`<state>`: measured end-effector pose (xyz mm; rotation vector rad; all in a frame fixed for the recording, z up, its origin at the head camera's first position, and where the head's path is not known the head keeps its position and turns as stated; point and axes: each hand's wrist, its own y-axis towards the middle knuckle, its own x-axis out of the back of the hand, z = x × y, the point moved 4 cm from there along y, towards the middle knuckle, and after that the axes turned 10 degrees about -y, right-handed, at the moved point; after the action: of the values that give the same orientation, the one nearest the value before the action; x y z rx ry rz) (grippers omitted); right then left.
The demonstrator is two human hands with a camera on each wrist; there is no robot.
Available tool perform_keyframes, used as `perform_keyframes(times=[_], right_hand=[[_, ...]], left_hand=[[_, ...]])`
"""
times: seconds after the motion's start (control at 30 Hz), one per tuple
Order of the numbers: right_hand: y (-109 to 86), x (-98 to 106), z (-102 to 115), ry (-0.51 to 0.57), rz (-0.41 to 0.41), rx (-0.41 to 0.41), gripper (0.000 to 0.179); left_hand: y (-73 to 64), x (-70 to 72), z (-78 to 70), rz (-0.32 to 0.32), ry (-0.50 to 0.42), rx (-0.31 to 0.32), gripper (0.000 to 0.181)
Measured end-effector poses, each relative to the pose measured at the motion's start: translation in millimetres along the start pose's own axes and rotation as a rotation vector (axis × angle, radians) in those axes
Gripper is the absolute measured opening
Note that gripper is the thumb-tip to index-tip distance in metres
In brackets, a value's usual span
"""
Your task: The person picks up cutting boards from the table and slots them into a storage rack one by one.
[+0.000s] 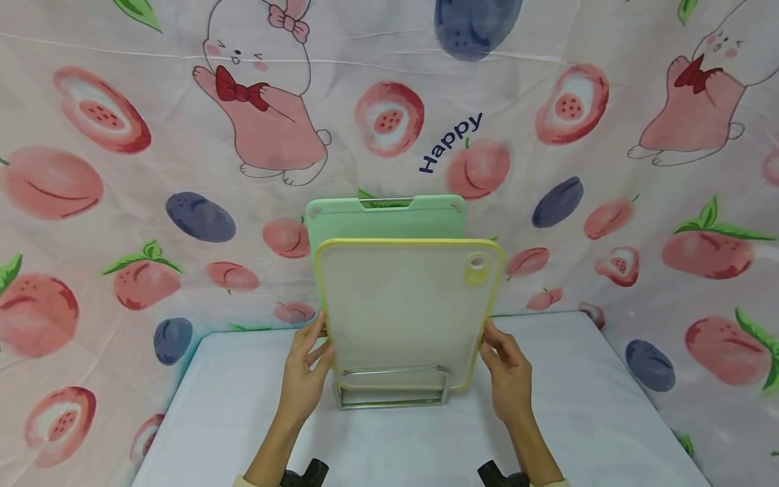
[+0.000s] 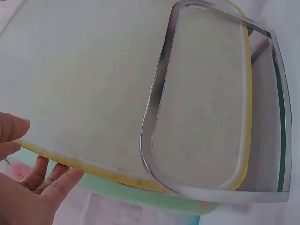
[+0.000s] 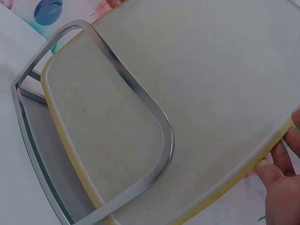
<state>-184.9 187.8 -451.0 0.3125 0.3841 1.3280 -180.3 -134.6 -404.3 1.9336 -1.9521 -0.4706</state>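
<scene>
A whitish cutting board (image 1: pixel 408 311) with a yellow rim stands between my two hands, tilted slightly. At its left edge my left hand (image 1: pixel 305 372) grips it, thumb in front and fingers behind the rim (image 2: pixel 101 173). My right hand (image 1: pixel 508 372) holds the opposite edge with its fingers at the yellow rim (image 3: pixel 234 176). The board's lower part lies behind the front loop of a silver metal rack (image 1: pixel 392 404), and a gap shows between its bottom edge and the rack's base bar. Behind it a green cutting board (image 1: pixel 389 220) stands upright, mostly hidden.
The rack stands on a white-covered table (image 1: pixel 243 379). A cloth backdrop (image 1: pixel 389 40) printed with fruit and rabbits hangs close behind and at the sides. Black wrist straps (image 1: pixel 307 473) show at the lower edge.
</scene>
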Motion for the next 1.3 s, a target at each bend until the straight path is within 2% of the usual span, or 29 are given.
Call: perform_keyframes(times=[0.13, 0.2, 0.43, 0.67, 0.77, 1.03, 1.3], right_hand=[[1.7, -4, 0, -0.040, 0.011, 0.008, 0.039], [2.8, -5, 0, -0.051, 0.016, 0.012, 0.039], [4.1, -8, 0, -0.120, 0.038, 0.004, 0.041], [4.7, -11, 1, -0.163, 0.044, 0.028, 0.040], [5.6, -12, 1, -0.162, 0.046, 0.027, 0.040], [6.2, -15, 4, -0.146, 0.037, 0.043, 0.039], [6.8, -18, 5, -0.200, 0.069, 0.033, 0.040]], left_hand=[[-3.4, 1.2, -12.3, -0.012, 0.012, 0.025, 0.057], [-4.5, 1.7, -13.8, -0.017, 0.009, 0.032, 0.057], [-5.5, 4.3, -15.5, -0.029, 0.009, -0.003, 0.056], [-4.0, 9.0, -15.1, -0.027, 0.009, -0.005, 0.056], [-3.6, 11.3, -13.4, -0.028, -0.004, -0.005, 0.057], [-7.2, 21.2, 12.9, -0.038, -0.041, 0.014, 0.059], [-7.2, 24.1, 11.5, -0.057, -0.033, 0.043, 0.056]])
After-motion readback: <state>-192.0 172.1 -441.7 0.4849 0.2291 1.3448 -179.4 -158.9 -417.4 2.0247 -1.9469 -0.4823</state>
